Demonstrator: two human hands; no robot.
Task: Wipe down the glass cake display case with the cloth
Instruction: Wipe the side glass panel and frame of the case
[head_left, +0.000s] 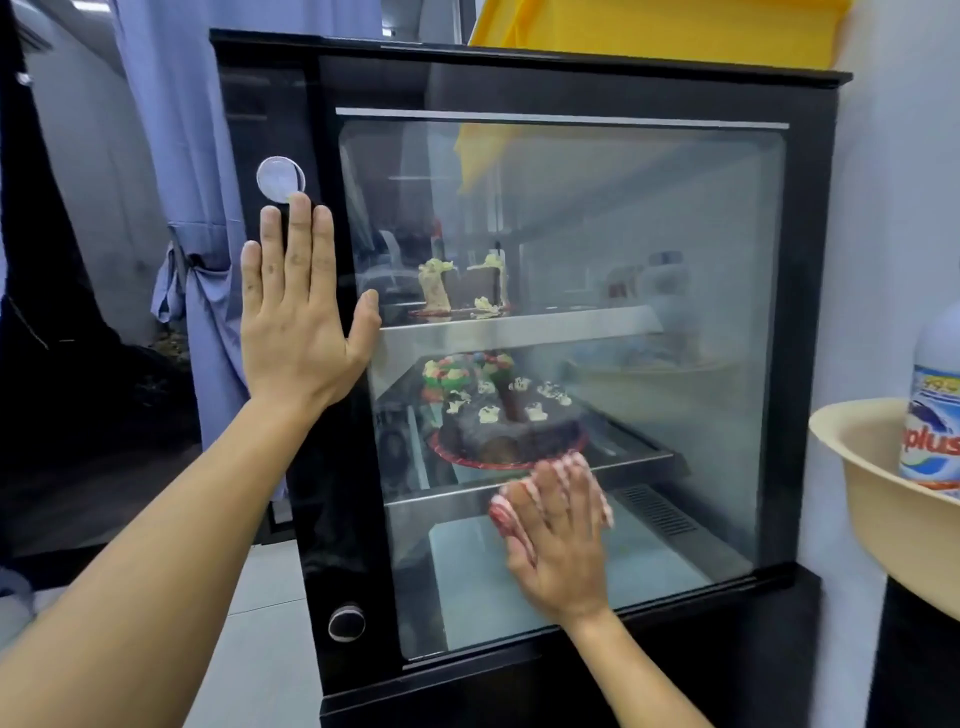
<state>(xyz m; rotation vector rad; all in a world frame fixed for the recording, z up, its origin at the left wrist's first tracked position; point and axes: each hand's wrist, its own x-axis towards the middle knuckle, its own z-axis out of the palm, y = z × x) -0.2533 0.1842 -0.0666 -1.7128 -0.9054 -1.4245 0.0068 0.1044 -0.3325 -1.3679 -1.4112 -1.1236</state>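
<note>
The glass cake display case (810, 322) has a black frame and fills the middle of the view. Behind its glass pane (649, 249) sit cake pieces on the upper shelf and a dark round cake (511, 426) on the lower one. My left hand (298, 312) lies flat with straight fingers against the black left frame, thumb at the glass edge. My right hand (558, 540) presses a red-and-white striped cloth (503, 514) flat against the lower part of the glass. The cloth shows only around my fingers.
A beige basin (852, 467) holding a white detergent bottle (935, 410) stands at the right, close to the case. A round silver disc (280, 179) sits above my left fingers and a knob (346, 622) low on the frame. Blue curtains (171, 156) hang at left.
</note>
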